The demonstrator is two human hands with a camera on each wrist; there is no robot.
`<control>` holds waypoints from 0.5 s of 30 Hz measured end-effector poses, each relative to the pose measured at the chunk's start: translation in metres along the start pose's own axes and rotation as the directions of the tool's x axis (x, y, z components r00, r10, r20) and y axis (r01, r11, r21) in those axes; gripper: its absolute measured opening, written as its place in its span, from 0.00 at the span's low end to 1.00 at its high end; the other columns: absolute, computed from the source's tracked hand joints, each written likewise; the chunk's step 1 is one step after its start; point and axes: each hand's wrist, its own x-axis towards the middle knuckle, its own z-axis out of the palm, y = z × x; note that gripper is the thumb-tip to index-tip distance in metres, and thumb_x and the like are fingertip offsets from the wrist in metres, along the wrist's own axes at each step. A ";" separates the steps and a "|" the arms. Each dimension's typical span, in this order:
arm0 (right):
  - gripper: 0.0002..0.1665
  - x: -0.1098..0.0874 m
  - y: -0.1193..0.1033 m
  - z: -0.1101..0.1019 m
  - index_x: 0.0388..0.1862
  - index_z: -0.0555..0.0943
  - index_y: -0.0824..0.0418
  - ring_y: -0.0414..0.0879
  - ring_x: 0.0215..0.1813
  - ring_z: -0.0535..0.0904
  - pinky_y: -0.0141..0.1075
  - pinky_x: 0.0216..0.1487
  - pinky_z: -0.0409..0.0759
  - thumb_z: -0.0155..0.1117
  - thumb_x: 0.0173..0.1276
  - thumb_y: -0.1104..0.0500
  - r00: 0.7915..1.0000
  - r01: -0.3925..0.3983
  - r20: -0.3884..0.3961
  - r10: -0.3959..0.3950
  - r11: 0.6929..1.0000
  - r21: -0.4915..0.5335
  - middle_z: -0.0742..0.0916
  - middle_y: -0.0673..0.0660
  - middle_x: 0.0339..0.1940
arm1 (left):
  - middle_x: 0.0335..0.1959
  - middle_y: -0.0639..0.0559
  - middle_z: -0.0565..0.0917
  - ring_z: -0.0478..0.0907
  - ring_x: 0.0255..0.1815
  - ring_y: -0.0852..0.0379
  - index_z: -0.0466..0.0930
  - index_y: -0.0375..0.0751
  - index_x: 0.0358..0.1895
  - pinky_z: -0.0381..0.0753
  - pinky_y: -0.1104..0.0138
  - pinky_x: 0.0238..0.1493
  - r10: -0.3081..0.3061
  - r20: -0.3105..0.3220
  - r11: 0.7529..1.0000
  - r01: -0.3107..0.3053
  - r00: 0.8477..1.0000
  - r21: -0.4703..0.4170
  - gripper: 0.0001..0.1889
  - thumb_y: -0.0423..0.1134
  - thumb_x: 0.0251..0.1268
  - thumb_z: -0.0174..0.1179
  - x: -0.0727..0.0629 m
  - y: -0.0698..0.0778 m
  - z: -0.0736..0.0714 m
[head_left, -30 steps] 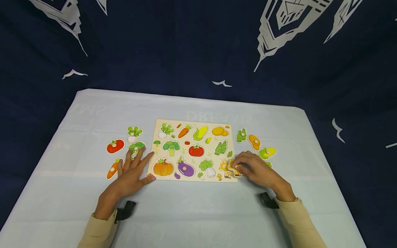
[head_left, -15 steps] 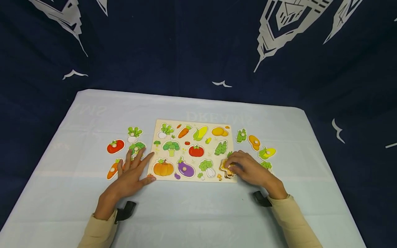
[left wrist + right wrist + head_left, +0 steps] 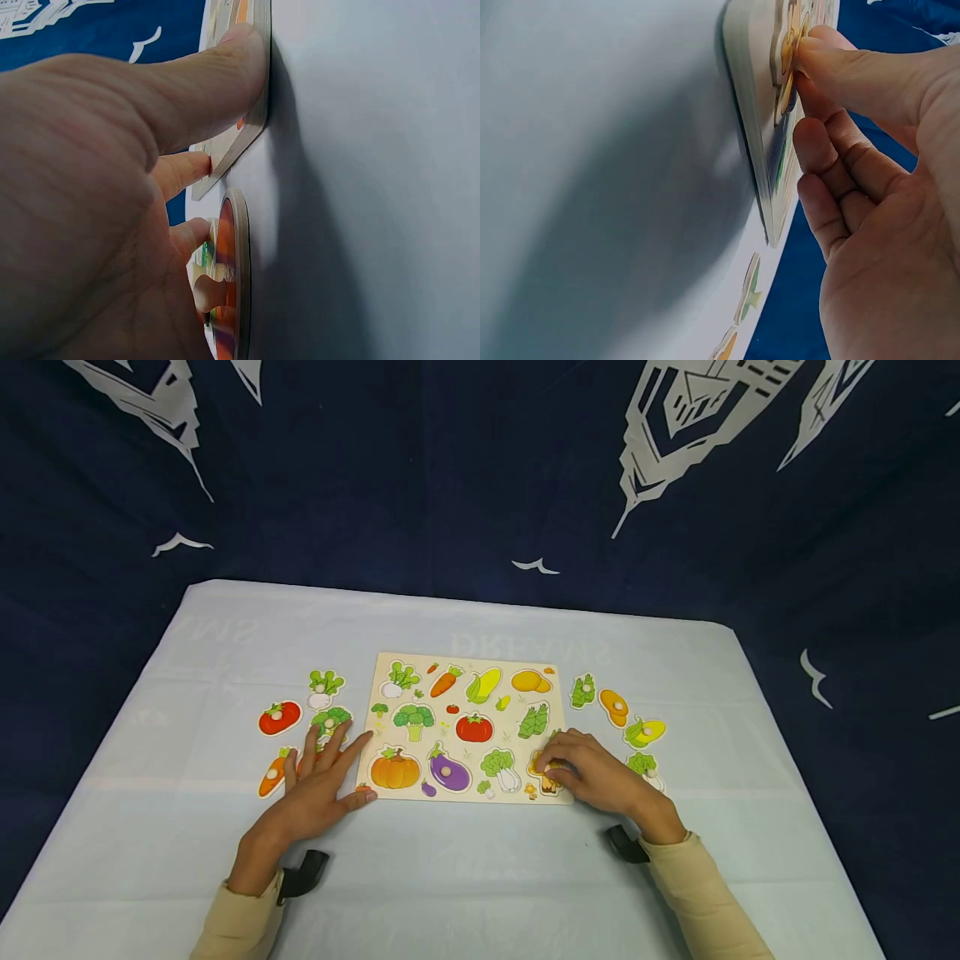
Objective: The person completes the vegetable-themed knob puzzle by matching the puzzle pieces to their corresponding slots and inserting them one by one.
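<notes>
A wooden vegetable puzzle board [image 3: 442, 745] lies mid-table. My right hand [image 3: 603, 781] pinches a mushroom puzzle piece [image 3: 786, 60] between thumb and index finger, over the mushroom picture at the board's lower right corner. Its other fingers are loosely bent. My left hand [image 3: 315, 793] lies with spread fingers at the board's left side, its thumb [image 3: 240, 67] on the lower left corner. Under and beside those fingers lie a broccoli piece [image 3: 330, 720], a carrot piece [image 3: 272, 777] and a partly hidden orange knobbed piece [image 3: 227, 240]. An eggplant piece [image 3: 457, 777] with a knob sits in the board.
Left of the board lie a tomato piece [image 3: 279, 718] and a turnip piece [image 3: 324, 685]. To the right are an asparagus-like green piece [image 3: 579, 695], a potato-like piece [image 3: 611, 710], a corn piece [image 3: 637, 733] and a leafy green piece [image 3: 641, 764]. A white cloth [image 3: 480, 877] covers the table.
My right hand has moved left with the mushroom piece, from the board's right edge onto the mushroom picture, uncovering the leafy green piece. My left hand stays put.
</notes>
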 end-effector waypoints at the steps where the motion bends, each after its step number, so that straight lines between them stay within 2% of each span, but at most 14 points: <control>1: 0.06 0.000 0.000 0.000 0.42 0.85 0.51 0.41 0.53 0.76 0.48 0.63 0.70 0.68 0.69 0.61 1.000 -0.001 0.000 0.001 1.000 -0.001 0.85 0.41 0.45 | 0.83 0.39 0.41 0.22 0.79 0.28 0.54 0.47 0.79 0.26 0.29 0.67 0.000 0.000 1.000 0.000 1.000 0.000 0.44 0.47 0.63 0.68 0.000 0.000 0.000; 15: 0.07 0.001 0.001 0.005 0.42 0.85 0.50 0.40 0.52 0.76 0.48 0.63 0.70 0.69 0.68 0.61 1.000 -0.009 0.000 0.009 1.000 -0.015 0.85 0.41 0.45 | 0.83 0.40 0.41 0.21 0.79 0.29 0.54 0.48 0.79 0.24 0.29 0.68 0.013 0.000 1.000 -0.013 1.000 -0.017 0.43 0.46 0.65 0.67 -0.001 -0.002 0.001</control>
